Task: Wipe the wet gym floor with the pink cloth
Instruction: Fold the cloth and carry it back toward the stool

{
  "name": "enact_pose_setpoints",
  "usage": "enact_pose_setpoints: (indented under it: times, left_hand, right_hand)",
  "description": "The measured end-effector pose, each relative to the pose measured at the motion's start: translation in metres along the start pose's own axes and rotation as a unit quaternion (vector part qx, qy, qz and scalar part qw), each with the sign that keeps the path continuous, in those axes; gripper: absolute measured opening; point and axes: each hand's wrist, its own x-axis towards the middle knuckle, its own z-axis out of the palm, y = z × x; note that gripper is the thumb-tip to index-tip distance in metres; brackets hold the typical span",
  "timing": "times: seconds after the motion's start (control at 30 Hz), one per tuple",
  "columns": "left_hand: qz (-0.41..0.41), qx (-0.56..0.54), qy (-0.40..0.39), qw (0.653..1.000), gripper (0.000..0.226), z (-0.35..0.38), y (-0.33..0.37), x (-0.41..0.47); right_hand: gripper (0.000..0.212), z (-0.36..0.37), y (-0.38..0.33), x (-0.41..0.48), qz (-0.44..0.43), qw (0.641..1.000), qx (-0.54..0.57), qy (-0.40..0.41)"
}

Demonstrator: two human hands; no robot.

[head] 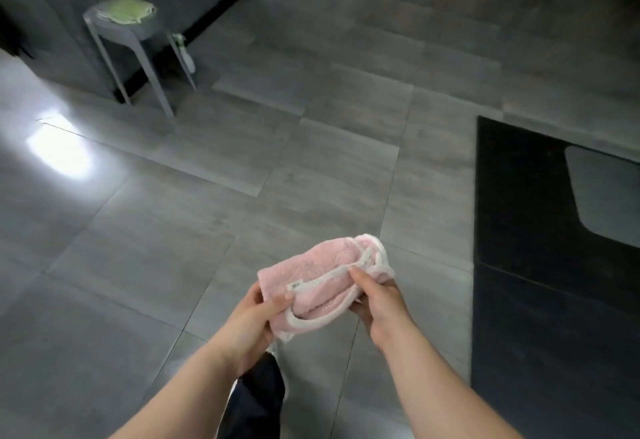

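left hand (254, 321), right hand (379, 303) both gripping folded pink cloth (322, 277) above floor (207, 196)

I am seeing a dim, grey, slightly soft picture. A bright white glare patch (59, 154) is shining off the glossy floor (242, 168) at my left, blowing out the tiles there. The far stool (131, 44) is blurring, and straight tile lines are bending toward the edges. The black mat (526, 231) is swallowing detail.

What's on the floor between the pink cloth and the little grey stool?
Nothing: in the head view, only bare grey floor tiles lie between the pink cloth and the stool.
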Motion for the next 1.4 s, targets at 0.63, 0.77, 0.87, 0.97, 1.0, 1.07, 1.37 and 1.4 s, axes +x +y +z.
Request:
enact_pose_setpoints:
  times: [0.63,0.77,0.87,0.97,1.0,1.07,1.37,1.4]
  left_hand:
    - [0.104,0.022,0.165,0.981,0.029,-0.061,0.356,0.363]
    - [0.118,-0.013,0.229,0.966,0.049,-0.083,0.420,0.443]
    - [0.124,-0.049,0.265,0.955,0.058,-0.111,0.464,0.491]
    - [0.122,-0.082,0.298,0.943,0.060,-0.147,0.504,0.531]
    - [0.124,-0.091,0.315,0.937,0.060,-0.162,0.517,0.544]
    - [0.131,-0.115,0.351,0.920,0.058,-0.196,0.547,0.573]
    - [0.129,-0.112,0.487,0.857,0.067,-0.374,0.703,0.694]
    - [0.129,-0.103,0.493,0.854,0.068,-0.392,0.720,0.703]
  right_hand:
    - [0.035,0.250,-0.273,0.379,-0.020,0.986,-0.158,-0.051]
    - [0.023,0.315,-0.327,0.476,-0.012,0.971,-0.210,-0.113]
    - [0.021,0.376,-0.359,0.540,-0.019,0.951,-0.263,-0.163]
    - [0.025,0.442,-0.375,0.597,-0.006,0.926,-0.324,-0.193]
    - [0.025,0.466,-0.377,0.616,0.002,0.919,-0.339,-0.201]
    - [0.026,0.519,-0.378,0.654,0.014,0.904,-0.367,-0.218]
    - [0.035,0.768,-0.367,0.813,0.056,0.859,-0.438,-0.261]
    - [0.033,0.792,-0.367,0.825,0.058,0.853,-0.446,-0.266]
